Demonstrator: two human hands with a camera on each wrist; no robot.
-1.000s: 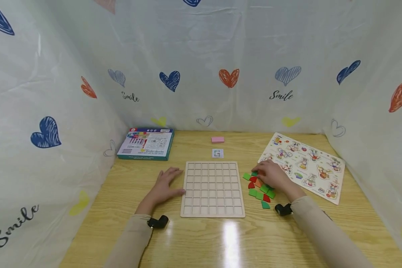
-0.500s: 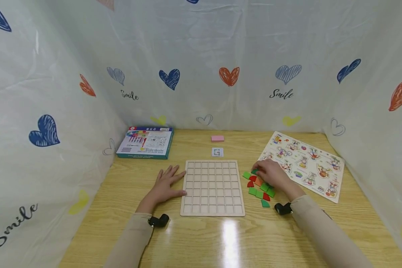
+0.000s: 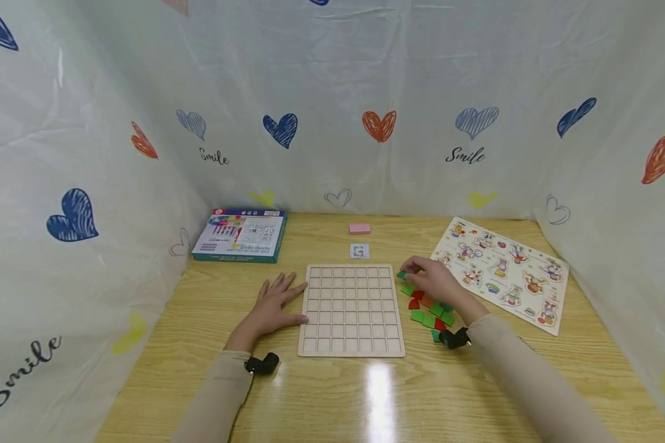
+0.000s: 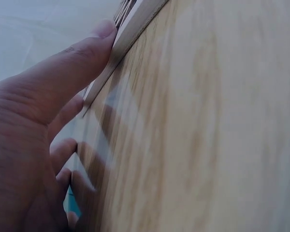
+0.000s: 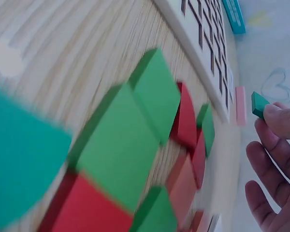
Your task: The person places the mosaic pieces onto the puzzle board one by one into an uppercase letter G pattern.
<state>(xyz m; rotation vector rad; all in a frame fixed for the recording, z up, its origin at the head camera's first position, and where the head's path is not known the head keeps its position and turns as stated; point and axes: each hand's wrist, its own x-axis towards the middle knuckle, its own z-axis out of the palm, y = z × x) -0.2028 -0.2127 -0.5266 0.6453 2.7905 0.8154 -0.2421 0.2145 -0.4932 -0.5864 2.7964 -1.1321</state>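
The left hand (image 3: 271, 304) lies flat on the bench (image 3: 332, 394), fingers spread, thumb against the grid board (image 3: 351, 311) to steady it. Right of the board, the right hand (image 3: 435, 280) pinches a green tile (image 3: 401, 275), lifted clear of the loose tiles (image 3: 429, 311).

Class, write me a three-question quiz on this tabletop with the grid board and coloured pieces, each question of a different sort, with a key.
1. True or false: the right hand pinches a green piece.
2. What does the left hand touch? A. the pink block B. the grid board C. the picture puzzle
3. Fill in: the loose pieces by the board are green and ____.

Key: 1 true. 2 B; its thumb presses the board's left edge. 3 red.
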